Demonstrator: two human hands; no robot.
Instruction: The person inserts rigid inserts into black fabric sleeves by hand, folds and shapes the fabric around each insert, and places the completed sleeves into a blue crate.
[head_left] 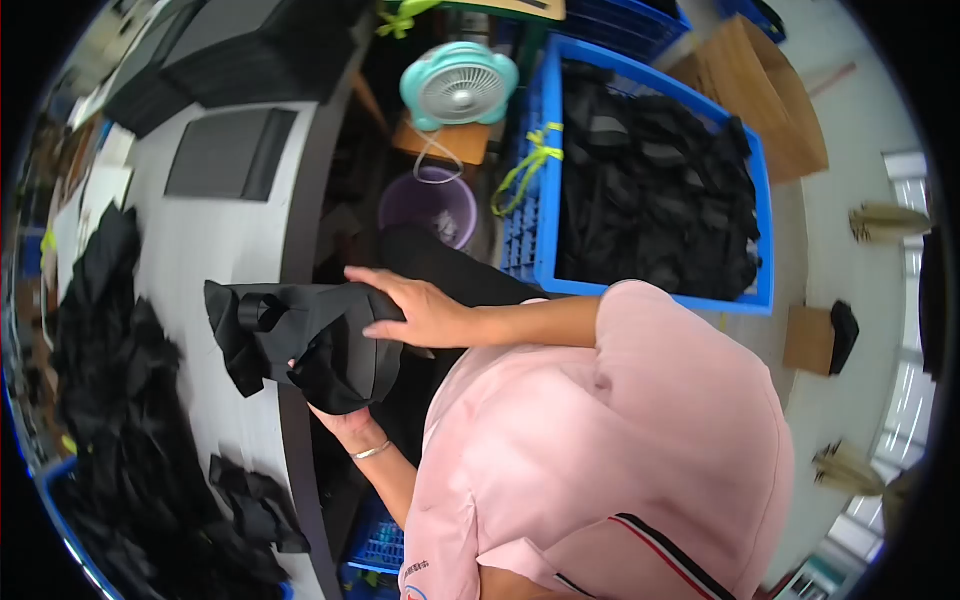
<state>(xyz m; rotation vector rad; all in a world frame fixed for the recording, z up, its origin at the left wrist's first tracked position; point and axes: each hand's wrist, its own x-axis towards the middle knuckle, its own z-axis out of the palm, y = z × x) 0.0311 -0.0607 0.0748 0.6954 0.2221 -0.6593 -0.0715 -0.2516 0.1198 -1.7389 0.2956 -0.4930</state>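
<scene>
Rests right hand (425, 312) on the near end of a black fabric piece (355, 345), half open, with thumb and fingers spread apart against the cloth; supports the same piece from the lower side of the view with left hand (347, 428), mostly hidden by the fabric, so cannot tell how far closed; wears a thin bracelet (371, 451) on the left wrist.

Holds the black fabric piece across the long dark edge of the grey table (235, 240), with the narrow ragged end and a strap loop (262, 312) over the tabletop and the rounder end past the edge, over the lap.

Beyond the hands, leaves bare tabletop between the strap end and a black fabric heap (120, 400) at left; also shows a bare strip up to a flat black case (230, 155), near the same table edge, with larger black cases (270, 50) behind; nearer the bottom, has a small black fabric bundle (258, 505) close to the edge, narrowing the room there.

Off the table's upper right side, has a purple bin (425, 205) just beside a wooden stool (450, 140) with a turquoise fan (460, 88) on top; farther right, has a blue crate (763, 230) full of black fabric pieces (655, 190), with a yellow-green ribbon (535, 160) tied on the near wall; then an open cardboard box (770, 105) by the crate's far corner.
</scene>
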